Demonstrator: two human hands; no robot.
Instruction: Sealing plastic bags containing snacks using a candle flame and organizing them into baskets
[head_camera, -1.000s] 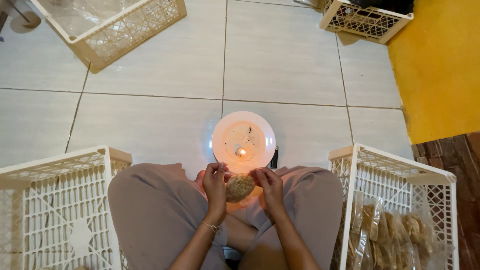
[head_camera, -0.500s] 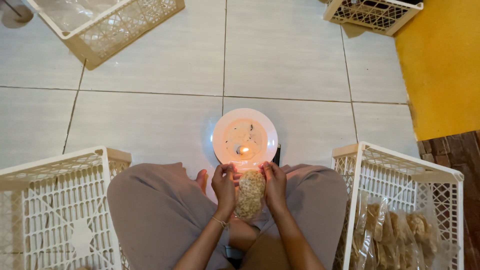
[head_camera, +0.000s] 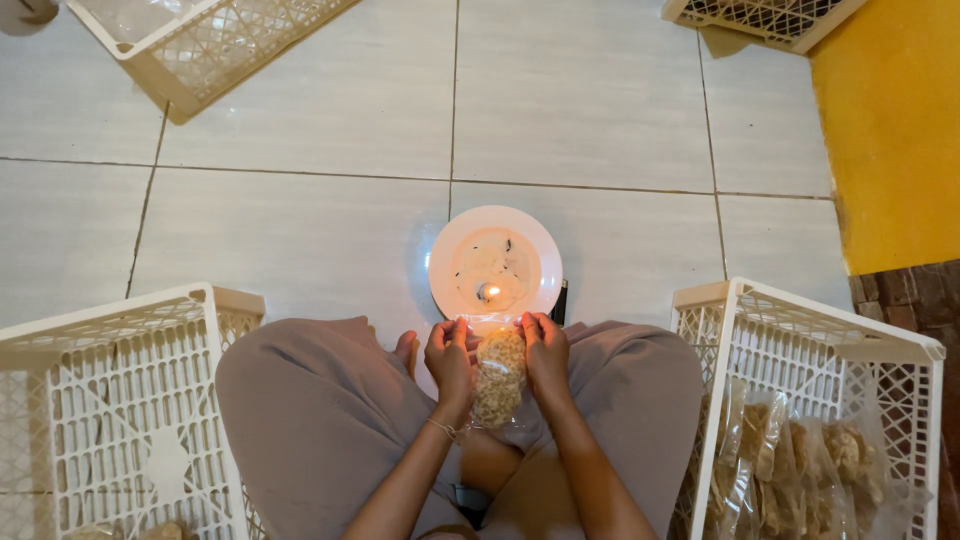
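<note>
I sit cross-legged on a tiled floor. Between my left hand (head_camera: 450, 362) and my right hand (head_camera: 545, 355) I hold a clear plastic bag of light brown crackers (head_camera: 498, 378), each hand gripping one side of it near the top. The bag's top edge is close to the near rim of a white plate (head_camera: 540, 250) on the floor in front of my knees. A small candle flame (head_camera: 490, 292) burns on that plate, just beyond my fingertips.
A white plastic crate (head_camera: 110, 400) stands at my left knee. Another white crate (head_camera: 800, 340) at my right holds several bagged crackers (head_camera: 800, 450). Two more crates lie at the far left (head_camera: 200, 50) and far right (head_camera: 760, 20). A yellow mat (head_camera: 890, 130) is at right.
The bag of crackers has turned from lying flat in my lap to standing lengthwise between both hands, and its top end has come up near the plate's rim.
</note>
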